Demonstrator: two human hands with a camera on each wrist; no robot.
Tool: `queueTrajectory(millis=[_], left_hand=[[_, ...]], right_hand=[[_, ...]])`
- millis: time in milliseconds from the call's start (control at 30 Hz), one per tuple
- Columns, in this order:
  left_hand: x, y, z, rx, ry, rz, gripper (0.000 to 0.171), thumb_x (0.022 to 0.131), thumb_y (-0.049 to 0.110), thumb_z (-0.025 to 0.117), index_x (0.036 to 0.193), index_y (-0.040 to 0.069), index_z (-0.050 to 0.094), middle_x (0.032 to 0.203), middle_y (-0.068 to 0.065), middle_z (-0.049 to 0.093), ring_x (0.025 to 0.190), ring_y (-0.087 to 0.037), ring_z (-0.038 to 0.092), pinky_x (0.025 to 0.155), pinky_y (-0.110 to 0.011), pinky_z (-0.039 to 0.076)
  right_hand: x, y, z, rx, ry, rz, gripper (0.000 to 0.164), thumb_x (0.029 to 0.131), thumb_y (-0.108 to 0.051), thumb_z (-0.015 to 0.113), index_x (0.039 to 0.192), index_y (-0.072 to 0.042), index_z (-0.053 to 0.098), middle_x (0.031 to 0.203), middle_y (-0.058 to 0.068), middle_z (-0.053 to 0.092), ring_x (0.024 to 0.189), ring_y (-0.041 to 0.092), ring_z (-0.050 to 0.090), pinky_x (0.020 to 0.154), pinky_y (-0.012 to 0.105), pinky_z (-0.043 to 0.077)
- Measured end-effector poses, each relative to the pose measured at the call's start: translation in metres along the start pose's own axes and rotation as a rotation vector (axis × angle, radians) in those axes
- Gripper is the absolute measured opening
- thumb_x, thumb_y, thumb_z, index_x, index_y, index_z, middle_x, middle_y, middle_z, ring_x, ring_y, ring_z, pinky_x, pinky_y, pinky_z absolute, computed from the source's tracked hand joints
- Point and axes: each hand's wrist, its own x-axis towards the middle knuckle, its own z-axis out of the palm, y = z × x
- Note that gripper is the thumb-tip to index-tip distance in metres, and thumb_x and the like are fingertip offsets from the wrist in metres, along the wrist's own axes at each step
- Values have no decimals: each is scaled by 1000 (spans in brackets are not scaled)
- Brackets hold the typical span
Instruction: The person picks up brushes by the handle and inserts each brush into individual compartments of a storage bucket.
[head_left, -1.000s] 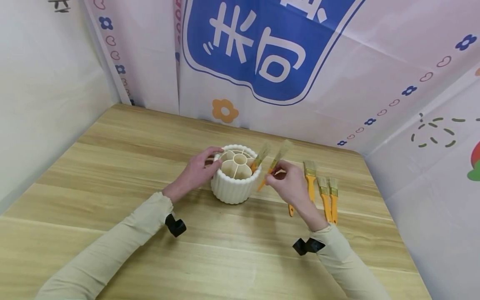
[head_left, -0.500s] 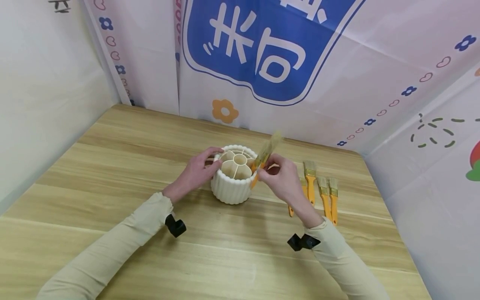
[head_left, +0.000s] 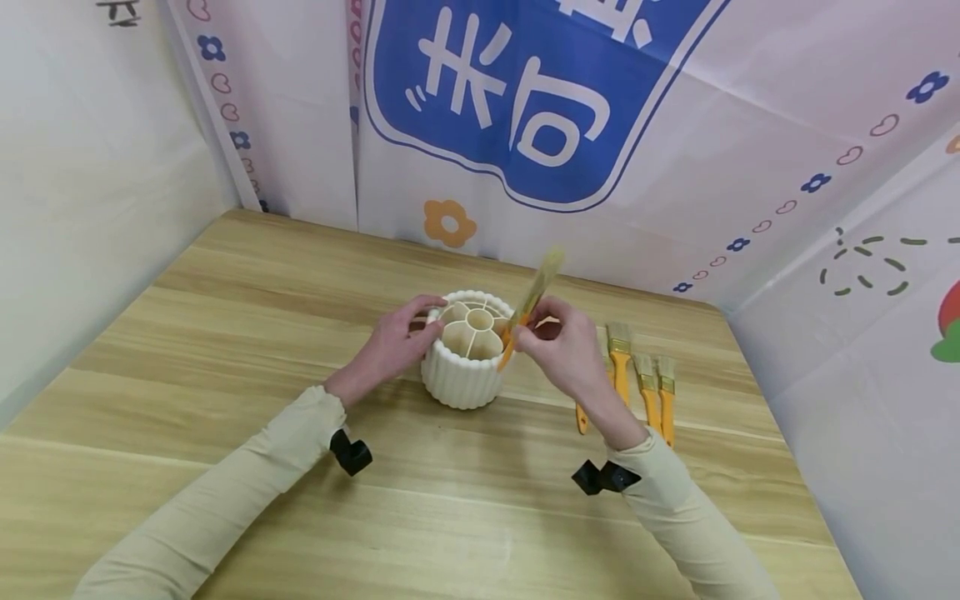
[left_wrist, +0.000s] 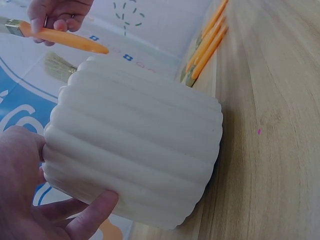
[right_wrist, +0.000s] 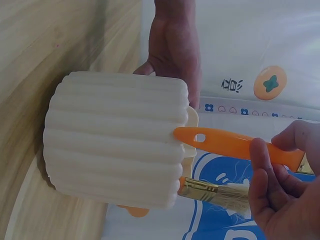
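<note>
Left hand (head_left: 390,340) grips the white holder (head_left: 461,382), nearer the bench's (head_left: 375,525) far edge; a tilted brush (right_wrist: 215,194) sits in it. Right hand (head_left: 567,350) pinches another brush (right_wrist: 220,142) by the rim; loose brushes (head_left: 621,373) lie toward the right edge.

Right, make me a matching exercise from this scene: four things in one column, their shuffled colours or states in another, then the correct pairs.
Column one
1. left hand
2. right hand
3. pot
4. table

Column two
A. white and ribbed
B. pinching an orange-handled brush
C. brown with a wood grain
D. holding the side of a container

Pairs: 1-D, 2-B, 3-A, 4-C
</note>
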Motion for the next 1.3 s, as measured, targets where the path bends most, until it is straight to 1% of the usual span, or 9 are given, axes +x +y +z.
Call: queueTrajectory(millis=[167, 367, 500, 700, 833, 967, 1067, 1200, 1300], left_hand=[[0, -1, 0, -3, 1, -2, 40, 95, 29, 48, 134, 22, 45, 137, -15, 49, 122, -32, 54, 77, -32, 58], [0, -2, 0, 1, 4, 2, 40, 95, 30, 48, 134, 22, 45, 137, -15, 50, 122, -31, 54, 77, -32, 58], [0, -3, 0, 3, 6, 3, 39, 95, 30, 48, 134, 22, 46, 137, -14, 51, 121, -30, 55, 77, -32, 58], [0, -2, 1, 7, 1, 3, 40, 95, 30, 48, 134, 22, 45, 137, -14, 50, 121, -30, 54, 77, -32, 58], [0, -2, 0, 11, 3, -2, 39, 95, 30, 47, 134, 23, 46, 137, -13, 50, 121, -29, 55, 77, -32, 58], [0, -2, 0, 7, 4, 2, 39, 95, 29, 48, 133, 22, 46, 137, -13, 51, 120, -30, 55, 77, -32, 58], [0, -2, 0, 4, 2, 7, 39, 95, 29, 48, 133, 21, 46, 136, -14, 51, 120, -30, 55, 76, -32, 58], [-1, -1, -1, 1, 3, 8, 39, 95, 30, 48, 133, 22, 46, 136, -14, 51, 120, -30, 55, 76, -32, 58], [-1, -1, -1, 2, 4, 11, 40, 95, 30, 48, 133, 22, 46, 137, -14, 50, 121, -31, 54, 76, -33, 58]], right_hand=[[1, -4, 0, 26, 13, -4, 8, 79, -13, 63, 82, -6, 60, 75, 11, 68, 63, 14, 66, 51, 21, 44], [4, -7, 3, 59, 36, 5, 8, 80, -10, 64, 81, -3, 60, 78, 16, 70, 63, 8, 66, 52, 19, 45], [7, -4, 9, 60, 54, -15, 7, 79, -7, 63, 79, -1, 59, 78, 18, 69, 64, 10, 67, 52, 18, 47], [6, 3, 19, -26, 69, -57, 7, 80, -11, 66, 80, -4, 62, 76, 12, 68, 63, 14, 66, 50, 19, 48], [3, 6, 27, -89, 75, -69, 9, 80, -12, 66, 79, -4, 62, 75, 10, 66, 62, 13, 63, 50, 19, 49], [2, 8, 35, -166, 67, -50, 10, 79, -15, 66, 77, -6, 62, 71, 8, 66, 60, 11, 61, 49, 19, 47], [0, 10, 41, -217, 65, -54, 12, 79, -18, 66, 75, -7, 61, 66, 6, 64, 57, 11, 56, 49, 19, 44], [-1, 13, 46, -250, 63, -72, 15, 80, -19, 68, 76, -5, 61, 62, 5, 57, 54, 12, 48, 48, 19, 39], [-2, 16, 49, -271, 57, -71, 16, 80, -20, 68, 78, -5, 63, 61, 3, 56, 53, 11, 47, 47, 19, 37]])
